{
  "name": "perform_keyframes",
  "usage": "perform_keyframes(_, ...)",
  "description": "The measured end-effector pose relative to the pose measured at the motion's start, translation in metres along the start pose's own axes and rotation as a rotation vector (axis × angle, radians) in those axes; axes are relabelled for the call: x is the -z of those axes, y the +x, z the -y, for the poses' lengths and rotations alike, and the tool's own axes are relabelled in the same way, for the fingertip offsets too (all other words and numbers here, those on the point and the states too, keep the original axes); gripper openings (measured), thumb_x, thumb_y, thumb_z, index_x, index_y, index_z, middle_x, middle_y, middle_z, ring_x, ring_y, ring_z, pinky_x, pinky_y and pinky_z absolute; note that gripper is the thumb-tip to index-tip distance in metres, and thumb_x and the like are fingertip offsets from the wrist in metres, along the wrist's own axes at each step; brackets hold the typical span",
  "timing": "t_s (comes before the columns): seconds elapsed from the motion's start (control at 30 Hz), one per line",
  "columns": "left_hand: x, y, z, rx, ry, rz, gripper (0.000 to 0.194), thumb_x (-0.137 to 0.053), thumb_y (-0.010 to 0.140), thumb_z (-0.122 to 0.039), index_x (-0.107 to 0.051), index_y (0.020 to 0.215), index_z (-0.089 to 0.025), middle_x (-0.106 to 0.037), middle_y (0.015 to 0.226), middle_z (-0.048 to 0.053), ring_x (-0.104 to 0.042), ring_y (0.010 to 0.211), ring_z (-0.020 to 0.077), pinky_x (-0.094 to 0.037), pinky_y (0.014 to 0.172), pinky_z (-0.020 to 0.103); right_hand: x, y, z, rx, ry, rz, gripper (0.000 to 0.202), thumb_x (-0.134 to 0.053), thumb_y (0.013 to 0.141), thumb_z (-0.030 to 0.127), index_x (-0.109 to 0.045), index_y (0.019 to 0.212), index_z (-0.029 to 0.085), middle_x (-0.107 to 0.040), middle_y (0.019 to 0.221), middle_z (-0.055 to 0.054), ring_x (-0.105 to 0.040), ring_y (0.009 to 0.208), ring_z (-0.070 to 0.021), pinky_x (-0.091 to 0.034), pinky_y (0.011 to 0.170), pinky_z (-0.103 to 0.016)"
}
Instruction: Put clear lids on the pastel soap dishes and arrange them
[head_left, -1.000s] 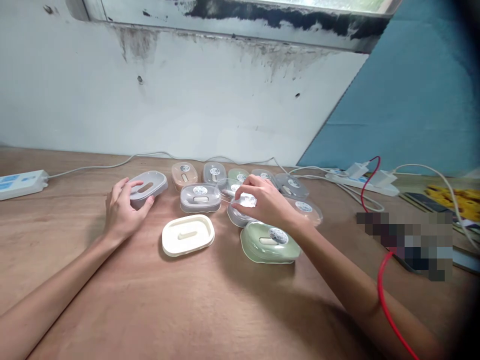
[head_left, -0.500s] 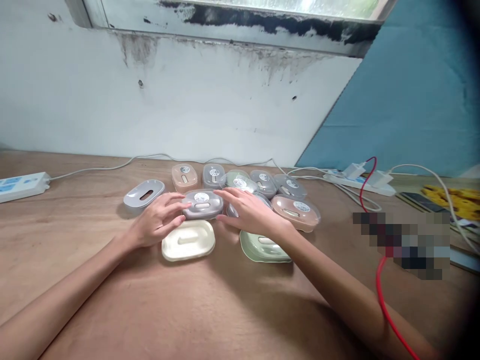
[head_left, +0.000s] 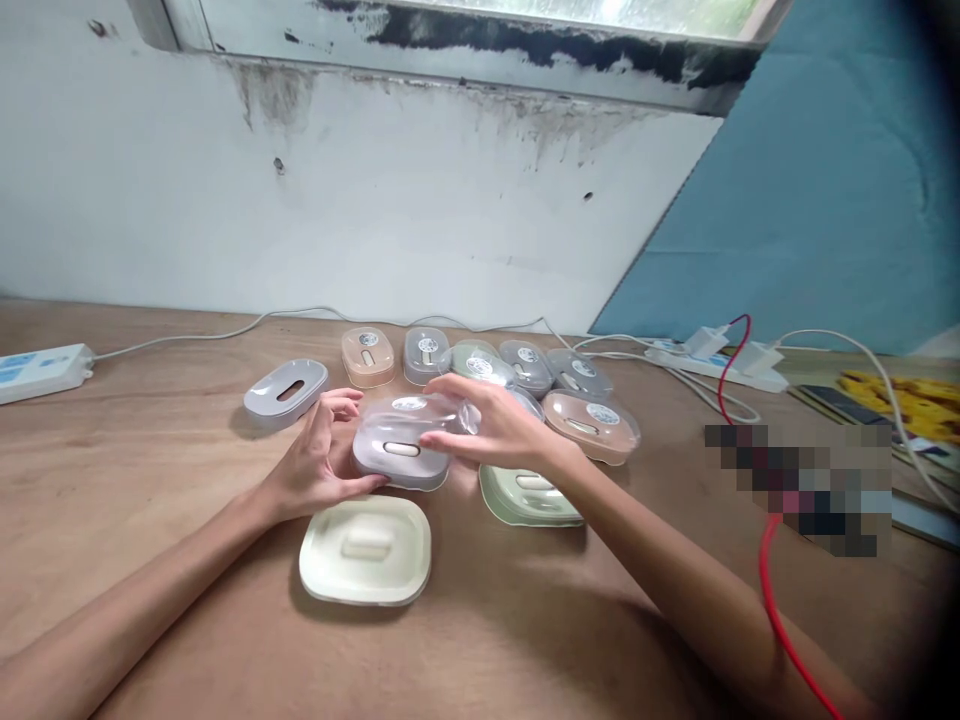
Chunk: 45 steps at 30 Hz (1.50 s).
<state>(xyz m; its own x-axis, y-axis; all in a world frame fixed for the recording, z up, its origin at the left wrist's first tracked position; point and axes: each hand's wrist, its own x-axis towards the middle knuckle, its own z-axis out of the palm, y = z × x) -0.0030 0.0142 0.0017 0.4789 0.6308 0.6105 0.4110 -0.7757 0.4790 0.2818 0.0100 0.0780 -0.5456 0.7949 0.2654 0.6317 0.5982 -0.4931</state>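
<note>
A grey soap box point(head_left: 391, 471) sits in front of me, its clear lid point(head_left: 416, 410) tilted up off the base. My left hand point(head_left: 311, 465) grips the base at its left end, the thumb along the front edge and the fingers curled behind. The lid's right end is between the thumb and fingers of my right hand point(head_left: 495, 425). Nearer to me lies a cream oval dish point(head_left: 365, 575) with a raised bar in the middle. A lidded green soap box point(head_left: 529, 503) is below my right wrist, partly hidden by the forearm.
A grey slotted tray point(head_left: 264, 398) stands at the left. Several lidded soap boxes line the back, among them a pink one point(head_left: 367, 365) and a larger pink one point(head_left: 592, 425). White power strips point(head_left: 45, 372), cables and a red cord point(head_left: 776, 610) lie at the sides.
The cream dish has come nearer to me. The grey soap box has moved slightly toward me, and its lid has lifted with my right hand on it. My left hand has taken hold of the base.
</note>
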Motion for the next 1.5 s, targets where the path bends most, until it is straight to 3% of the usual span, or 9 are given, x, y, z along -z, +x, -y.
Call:
perform_keyframes(0.13, -0.001, -0.001, 0.001, 0.063, -0.083, 0.161, 0.056, -0.076, 0.084, -0.034, -0.037, 0.123, -0.025, -0.048, 0.145, 0.017, -0.04, 0.148, 0.0315, -0.042, 0.116, 0.055, 0.009, 0.002, -0.013, -0.097, -0.084, -0.12, 0.052, -0.067, 0.083, 0.066, -0.055, 0.111, 0.024, -0.07, 0.101, -0.006, -0.064, 0.088, -0.0237, -0.047, 0.081, -0.039)
perform_keyframes(0.33, 0.006, 0.007, -0.001, 0.115, 0.012, 0.342, 0.041, -0.074, 0.086, -0.038, -0.065, 0.125, -0.028, -0.049, 0.146, 0.012, -0.053, 0.136, 0.0317, -0.049, 0.109, 0.049, 0.001, 0.004, -0.036, -0.151, -0.441, -0.258, 0.043, -0.072, 0.08, 0.057, -0.047, 0.094, 0.025, -0.066, 0.101, -0.009, -0.058, 0.099, -0.0316, -0.043, 0.088, -0.047)
perform_keyframes(0.53, 0.007, 0.003, 0.006, 0.114, 0.052, 0.26, 0.035, -0.081, 0.08, -0.044, -0.076, 0.112, -0.031, -0.046, 0.121, 0.008, -0.056, 0.114, 0.0259, -0.054, 0.102, 0.047, 0.006, 0.001, -0.034, -0.123, -0.453, -0.222, 0.027, -0.07, 0.086, 0.043, -0.057, 0.098, 0.023, -0.054, 0.141, -0.018, -0.043, 0.137, -0.0381, -0.037, 0.105, -0.056)
perform_keyframes(0.63, 0.009, 0.001, 0.008, 0.101, 0.093, 0.162, 0.029, -0.075, 0.085, -0.045, -0.078, 0.11, -0.029, -0.043, 0.123, 0.008, -0.053, 0.119, 0.0268, -0.051, 0.106, 0.046, 0.022, -0.002, -0.026, -0.146, -0.38, -0.251, 0.023, -0.064, 0.091, 0.046, -0.062, 0.093, 0.023, -0.066, 0.118, -0.013, -0.06, 0.112, -0.0314, -0.045, 0.093, -0.047)
perform_keyframes(0.73, 0.013, 0.0, 0.014, 0.139, 0.196, -0.012, 0.034, -0.071, 0.088, -0.047, -0.077, 0.114, -0.027, -0.043, 0.127, 0.009, -0.051, 0.126, 0.0291, -0.049, 0.109, 0.046, 0.042, -0.008, -0.023, -0.236, -0.239, -0.023, 0.033, -0.062, 0.09, 0.057, -0.066, 0.09, 0.024, -0.069, 0.09, -0.005, -0.063, 0.081, -0.0231, -0.047, 0.072, -0.037)
perform_keyframes(0.87, 0.021, 0.0, 0.029, 0.292, 0.366, -0.245, 0.04, -0.065, 0.091, -0.052, -0.075, 0.119, -0.026, -0.043, 0.138, 0.012, -0.049, 0.134, 0.0342, -0.044, 0.115, 0.052, 0.058, -0.015, -0.034, -0.294, -0.213, 0.265, 0.046, -0.073, 0.078, 0.062, -0.072, 0.108, 0.028, -0.071, 0.108, -0.006, -0.065, 0.094, -0.0268, -0.048, 0.079, -0.038)
perform_keyframes(1.07, 0.023, -0.004, 0.043, 0.449, 0.472, -0.184, 0.052, -0.064, 0.092, -0.045, -0.061, 0.139, -0.026, -0.031, 0.161, 0.017, -0.035, 0.148, 0.0452, -0.038, 0.116, 0.064, 0.056, -0.016, -0.057, -0.333, -0.16, 0.292, 0.075, -0.077, 0.072, 0.059, -0.057, 0.138, 0.03, -0.063, 0.135, -0.008, -0.06, 0.118, -0.0327, -0.048, 0.091, -0.04)
perform_keyframes(1.23, 0.017, -0.001, 0.025, 0.306, 0.471, -0.227, 0.06, -0.066, 0.091, -0.043, -0.052, 0.145, -0.023, -0.026, 0.165, 0.018, -0.02, 0.155, 0.0446, -0.031, 0.12, 0.067, 0.047, -0.013, -0.058, -0.348, -0.108, 0.271, 0.085, -0.079, 0.068, 0.064, -0.055, 0.141, 0.03, -0.065, 0.133, -0.009, -0.063, 0.114, -0.033, -0.05, 0.087, -0.04)
perform_keyframes(1.5, 0.015, 0.005, -0.02, -0.112, 0.335, -0.101, 0.054, -0.073, 0.086, -0.039, -0.052, 0.133, -0.023, -0.053, 0.142, 0.015, -0.043, 0.141, 0.038, -0.033, 0.12, 0.062, 0.021, -0.004, -0.014, -0.178, -0.018, 0.146, 0.065, -0.072, 0.077, 0.065, -0.063, 0.13, 0.027, -0.073, 0.115, -0.007, -0.066, 0.097, -0.0263, -0.048, 0.079, -0.037)
